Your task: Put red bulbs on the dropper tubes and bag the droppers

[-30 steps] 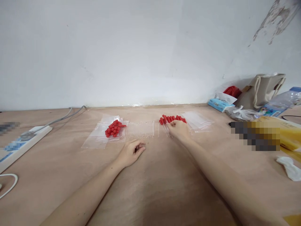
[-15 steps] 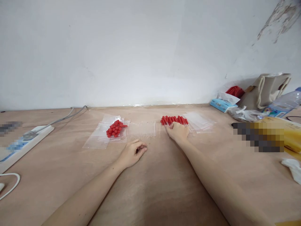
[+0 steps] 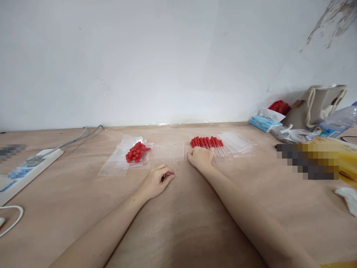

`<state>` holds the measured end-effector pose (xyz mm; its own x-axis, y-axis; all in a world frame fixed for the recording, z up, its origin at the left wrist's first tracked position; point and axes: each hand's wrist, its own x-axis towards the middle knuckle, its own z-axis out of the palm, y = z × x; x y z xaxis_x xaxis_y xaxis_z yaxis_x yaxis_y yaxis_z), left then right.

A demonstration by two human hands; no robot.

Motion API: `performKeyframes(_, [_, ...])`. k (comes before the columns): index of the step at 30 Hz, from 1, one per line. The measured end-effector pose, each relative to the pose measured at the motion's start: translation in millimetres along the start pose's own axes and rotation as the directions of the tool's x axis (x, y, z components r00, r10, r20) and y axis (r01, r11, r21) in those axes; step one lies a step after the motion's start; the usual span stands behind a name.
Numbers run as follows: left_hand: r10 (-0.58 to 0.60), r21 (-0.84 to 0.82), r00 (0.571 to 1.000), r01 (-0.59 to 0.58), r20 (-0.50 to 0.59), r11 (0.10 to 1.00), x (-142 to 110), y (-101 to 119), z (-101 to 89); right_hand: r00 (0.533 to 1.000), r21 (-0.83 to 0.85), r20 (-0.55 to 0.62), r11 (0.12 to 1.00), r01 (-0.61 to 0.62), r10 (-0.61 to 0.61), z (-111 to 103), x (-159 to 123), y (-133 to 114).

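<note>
Droppers (image 3: 206, 142) with red tops lie side by side on the counter (image 3: 178, 219), just right of the frame's centre, and from here I can't tell whether the right hand (image 3: 200, 157), at the row's near left end, grips one. The left hand (image 3: 156, 181), below and left of centre, is loosely curled with thumb and fingers apart, near a row of clear tubes (image 3: 168, 153); farther left, loose red bulbs (image 3: 135, 153) sit heaped on plastic bags (image 3: 114, 165).

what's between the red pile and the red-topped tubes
In the head view, a row of clear tubes lies between the red pile and the red-topped tubes; the right hand hides some of the latter.
</note>
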<state>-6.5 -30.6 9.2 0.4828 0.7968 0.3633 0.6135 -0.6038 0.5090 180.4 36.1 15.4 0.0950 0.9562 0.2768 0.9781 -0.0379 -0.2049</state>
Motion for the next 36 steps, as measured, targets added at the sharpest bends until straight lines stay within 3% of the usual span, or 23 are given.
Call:
performKeyframes(2, [-0.004, 0.049, 0.998, 0.007, -0.066, 0.999, 1, -2, -0.4, 1.000, -0.014, -0.002, 1.000, 0.023, -0.023, 0, 0, -1])
performKeyframes(4, [-0.022, 0.171, 0.974, 0.062, -0.226, 0.983, 2, -8, -4.8, 0.999, -0.020, 0.003, 0.999, 0.042, -0.042, 0, -1, -1])
performKeyframes(7, [-0.038, 0.356, 0.855, 0.255, -0.517, 0.899, 2, -26, -20.0, 0.997, -0.030, -0.064, 0.999, 0.042, -0.044, 1, -4, -1])
performKeyframes(10, [-0.054, 0.447, 0.766, 0.429, -0.641, 0.785, -1, -47, -37.7, 0.973, -0.029, -0.218, 0.997, 0.072, -0.077, 4, -11, 2])
performKeyframes(12, [-0.046, 0.504, 0.776, 0.452, -0.629, 0.736, -2, -58, -45.0, 0.950, -0.015, -0.284, 0.992, 0.129, -0.127, 6, -18, 7])
performKeyframes(16, [-0.001, 0.585, 0.830, 0.393, -0.557, 0.710, 0, -71, -44.7, 0.916, 0.011, -0.314, 0.964, 0.265, -0.248, 6, -38, 21])
performKeyframes(19, [0.021, 0.600, 0.833, 0.382, -0.553, 0.703, 5, -77, -39.3, 0.900, 0.016, -0.318, 0.947, 0.319, -0.298, 3, -52, 32])
performKeyframes(25, [0.074, 0.610, 0.843, 0.322, -0.533, 0.724, 8, -82, -37.5, 0.897, 0.040, -0.326, 0.943, 0.329, -0.299, -1, -59, 41])
performKeyframes(30, [0.083, 0.630, 0.859, 0.301, -0.506, 0.715, 8, -74, -37.4, 0.897, 0.047, -0.317, 0.940, 0.339, -0.308, -1, -57, 39])
performKeyframes(32, [0.084, 0.618, 0.851, 0.305, -0.518, 0.725, 9, -69, -37.2, 0.899, 0.053, -0.315, 0.941, 0.335, -0.303, -2, -57, 38])
performKeyframes(36, [0.071, 0.479, 0.775, 0.313, -0.628, 0.820, 7, -55, -36.9, 0.898, 0.091, -0.305, 0.929, 0.360, -0.318, -2, -56, 40])
